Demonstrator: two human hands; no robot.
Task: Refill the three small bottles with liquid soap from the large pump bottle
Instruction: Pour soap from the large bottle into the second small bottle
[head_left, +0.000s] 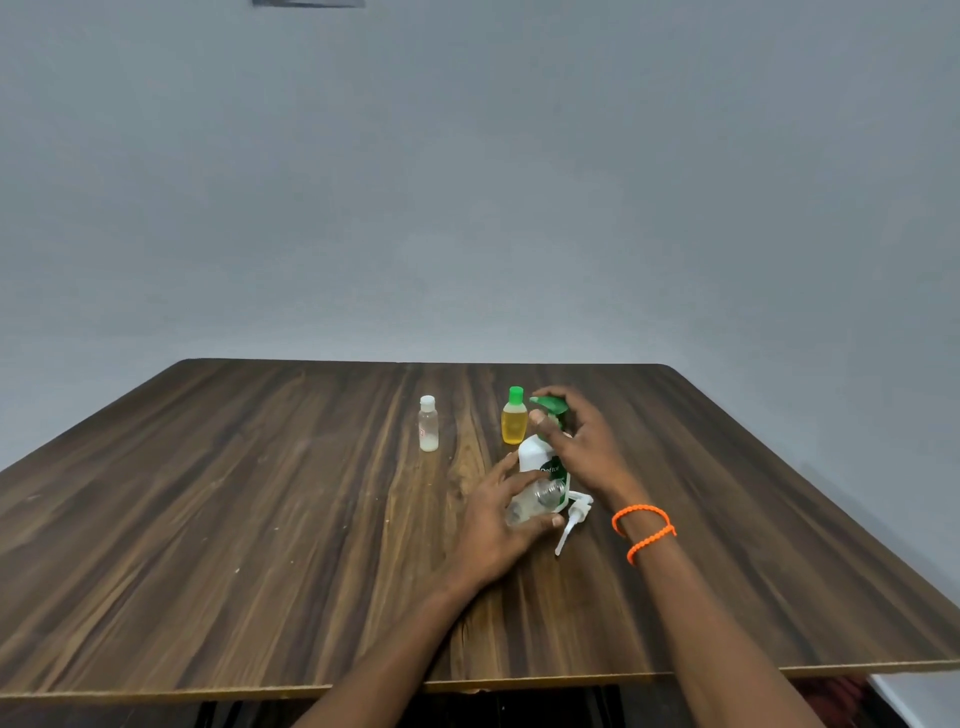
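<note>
Head view shows a wooden table with the work a little right of the frame centre. The left hand grips a clear bottle, uncapped and tilted, its mouth held against the pump bottle. The right hand lies over the green pump head, fingers curled around it, as if ready to press. A white pump top lies on the table just beside the left hand, lower right of it. Behind stand a yellow bottle with a green cap, close to the pump bottle, and further left a capped bottle, nearly empty. I judge that filling of the clear bottle is in hand. The next move asks that the spout sits right over the narrow mouth before pressing, otherwise soap may run down the outside.
</note>
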